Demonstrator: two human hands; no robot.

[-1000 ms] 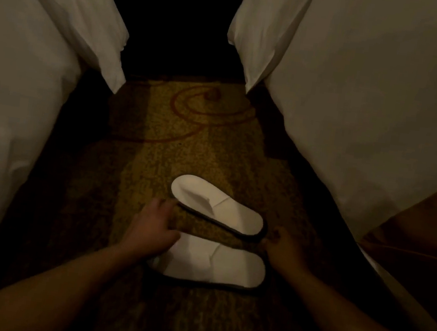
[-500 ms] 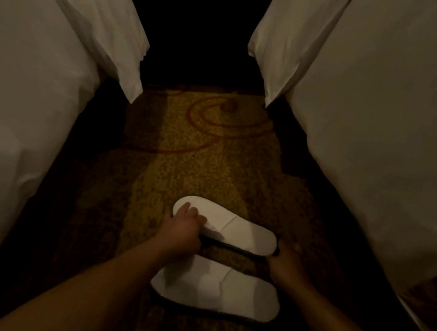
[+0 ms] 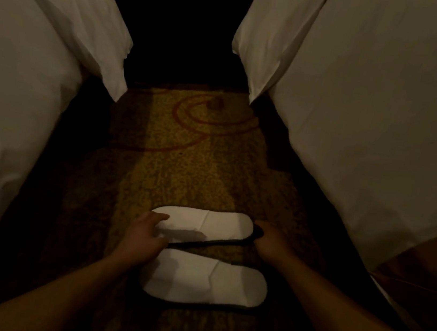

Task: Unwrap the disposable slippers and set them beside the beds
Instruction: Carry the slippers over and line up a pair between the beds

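- Head view: my left hand (image 3: pixel 143 234) reaches forward from a bare forearm, palm down, its fingers spread over the left end of the far slipper (image 3: pixel 203 226) and the thumb side tucked at that slipper's dark near edge; it presses or lightly grips that end, and I cannot tell which.
- My right hand (image 3: pixel 271 241) comes in from the right, its fingers curled around the far slipper's right end and holding it there.
- The far slipper lies crosswise on the carpet (image 3: pixel 192 161), its near edge tilted up a little between my hands.
- The near slipper (image 3: pixel 203 282) lies flat on the carpet just beside it, roughly parallel, with neither hand gripping it; my left wrist crosses its left end.
- Both slippers sit in the aisle between the left bed (image 3: pixel 9 108) and the right bed (image 3: pixel 386 118), white bedding hanging on each side.
- No containers show here.
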